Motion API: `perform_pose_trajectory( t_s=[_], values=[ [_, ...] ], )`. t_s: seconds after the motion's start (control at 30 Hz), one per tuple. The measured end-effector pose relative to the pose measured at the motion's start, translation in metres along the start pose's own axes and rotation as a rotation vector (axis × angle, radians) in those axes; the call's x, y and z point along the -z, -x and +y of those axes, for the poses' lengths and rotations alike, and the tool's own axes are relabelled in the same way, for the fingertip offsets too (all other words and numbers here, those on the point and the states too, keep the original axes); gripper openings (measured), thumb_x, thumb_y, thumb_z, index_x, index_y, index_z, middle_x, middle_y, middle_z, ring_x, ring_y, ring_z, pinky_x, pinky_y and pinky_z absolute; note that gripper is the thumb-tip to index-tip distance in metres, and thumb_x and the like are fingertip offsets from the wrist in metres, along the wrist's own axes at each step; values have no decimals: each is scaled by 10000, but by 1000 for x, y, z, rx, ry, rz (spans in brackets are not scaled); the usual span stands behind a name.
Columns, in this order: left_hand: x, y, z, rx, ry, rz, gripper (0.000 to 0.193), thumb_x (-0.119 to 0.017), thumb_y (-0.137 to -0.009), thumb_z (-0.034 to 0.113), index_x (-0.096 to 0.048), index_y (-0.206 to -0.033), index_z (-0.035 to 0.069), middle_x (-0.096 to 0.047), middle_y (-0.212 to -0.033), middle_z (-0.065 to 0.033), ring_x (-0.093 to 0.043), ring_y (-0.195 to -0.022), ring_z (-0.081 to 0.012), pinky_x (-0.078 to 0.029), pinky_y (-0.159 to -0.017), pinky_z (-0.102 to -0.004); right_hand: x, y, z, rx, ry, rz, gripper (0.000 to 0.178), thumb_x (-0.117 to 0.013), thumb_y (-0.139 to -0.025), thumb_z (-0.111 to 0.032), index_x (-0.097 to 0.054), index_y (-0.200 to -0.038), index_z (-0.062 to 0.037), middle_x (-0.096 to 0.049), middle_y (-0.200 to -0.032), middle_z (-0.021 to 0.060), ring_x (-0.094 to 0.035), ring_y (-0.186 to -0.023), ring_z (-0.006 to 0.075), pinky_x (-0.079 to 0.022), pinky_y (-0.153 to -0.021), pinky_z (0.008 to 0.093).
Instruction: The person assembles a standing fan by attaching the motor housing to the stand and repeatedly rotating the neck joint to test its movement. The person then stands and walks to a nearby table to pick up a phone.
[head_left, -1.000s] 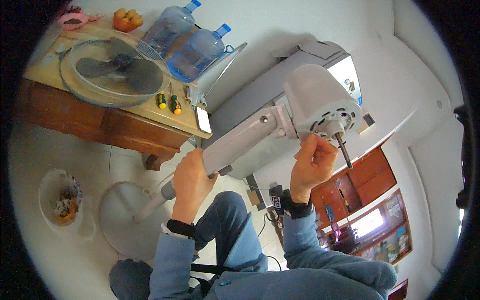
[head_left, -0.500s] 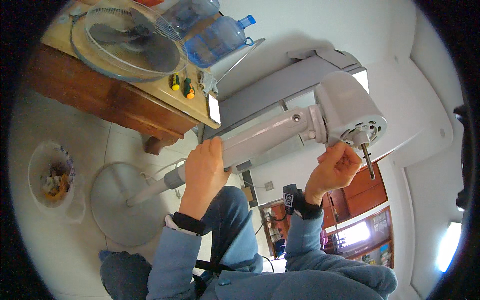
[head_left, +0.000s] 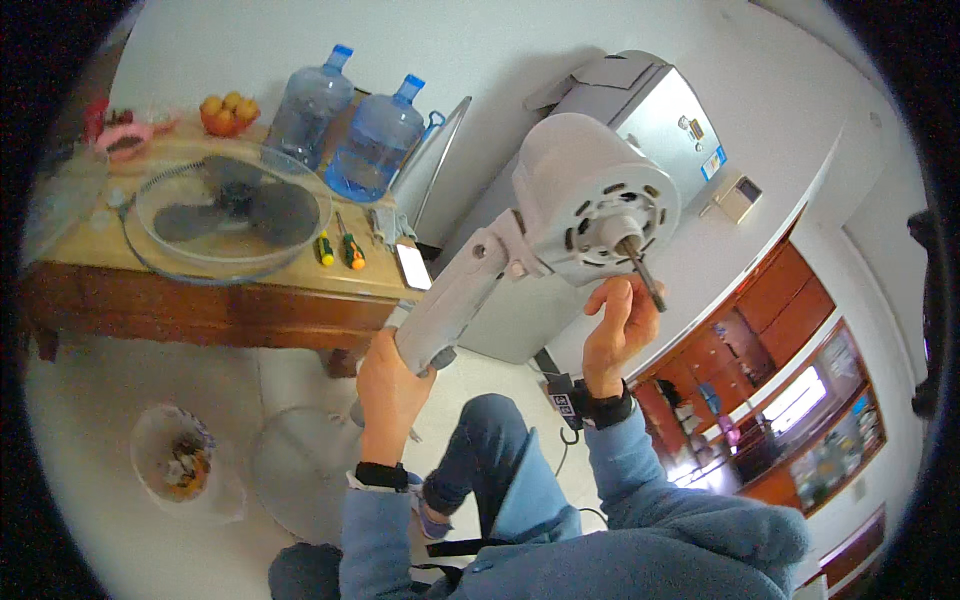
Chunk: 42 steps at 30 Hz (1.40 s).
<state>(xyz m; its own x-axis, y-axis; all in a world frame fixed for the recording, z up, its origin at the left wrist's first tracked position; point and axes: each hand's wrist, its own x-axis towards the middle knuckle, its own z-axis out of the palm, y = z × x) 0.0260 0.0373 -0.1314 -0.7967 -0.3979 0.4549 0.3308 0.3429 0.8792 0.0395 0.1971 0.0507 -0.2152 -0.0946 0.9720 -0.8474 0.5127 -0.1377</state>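
Desk: What does the head view show?

Operator: From my remote seat I see the left hand (head_left: pixel 392 392) wrapped around a pale fan column (head_left: pixel 450 305), fingers closed on it, with the motor housing (head_left: pixel 592 195) at its upper end. The right hand (head_left: pixel 617 340) is raised below the housing's front, thumb and forefinger drawn together; I cannot tell whether they pinch anything.

Desk: And the step in hand?

Operator: I read it as close fingerwork by the bared shaft (head_left: pixel 643 275). Next, in my judgement, comes a call for a firm left grip and a light right touch.

Desk: Edges and room?

Operator: I mark the table (head_left: pixel 230 308) edge left of the column, the fridge (head_left: pixel 680 110) behind the housing, and open air right of the shaft. The round base (head_left: pixel 300 460) sits on the floor.
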Motion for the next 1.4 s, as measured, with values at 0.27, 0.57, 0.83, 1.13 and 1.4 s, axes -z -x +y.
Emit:
perform_pose_trajectory(
  t_s=[0.27, 0.57, 0.83, 1.13, 1.4],
  values=[
    [0, 1, 1, 28, -17, 9, 692, -837, -619, 258, -461, -1148, 19, -616, -1038, -229, -611, -949, -397, -498, -786, -441, 5, -23, 13, -375, -518, -199, 741, -671, -858, -304, -269, -1430, -58, -382, -1398, 116, -362, -1299, 231, -304, -1066, 386],
    [0, -1, 1, 39, -16, -11, 674, -824, -633, 229, -456, -1154, 13, -615, -1061, -208, -609, -983, -371, -492, -816, -424, -4, -41, 20, -631, -894, -476, 951, -753, -793, -256, -121, -1488, -102, -342, -1426, 113, -339, -1321, 228, -291, -1091, 397],
    [5, 0, 9, 52, 19, -42, 717, -844, -619, 238, -428, -1161, 18, -620, -1066, -225, -618, -979, -364, -495, -818, -431, -8, -41, 26, -608, -977, -492, 1161, -817, -708, -206, 17, -1509, -101, -272, -1479, 149, -286, -1369, 250, -253, -1122, 412],
    [10, -2, 23, 97, 70, -68, 737, -850, -607, 235, -420, -1158, 1, -606, -1083, -236, -610, -999, -372, -493, -831, -426, -15, -52, 17, -513, -896, -431, 1129, -809, -726, -186, 1, -1498, -36, -353, -1429, 180, -409, -1284, 250, -376, -1041, 373],
    [15, -8, 23, 96, 37, -83, 647, -818, -649, 225, -443, -1117, -18, -634, -963, -199, -654, -878, -293, -526, -701, -376, -29, -59, 13, -620, -804, -453, 942, -720, -821, -148, -79, -1510, -102, -467, -1334, 117, -505, -1141, 186, -474, -884, 333]
  ],
)
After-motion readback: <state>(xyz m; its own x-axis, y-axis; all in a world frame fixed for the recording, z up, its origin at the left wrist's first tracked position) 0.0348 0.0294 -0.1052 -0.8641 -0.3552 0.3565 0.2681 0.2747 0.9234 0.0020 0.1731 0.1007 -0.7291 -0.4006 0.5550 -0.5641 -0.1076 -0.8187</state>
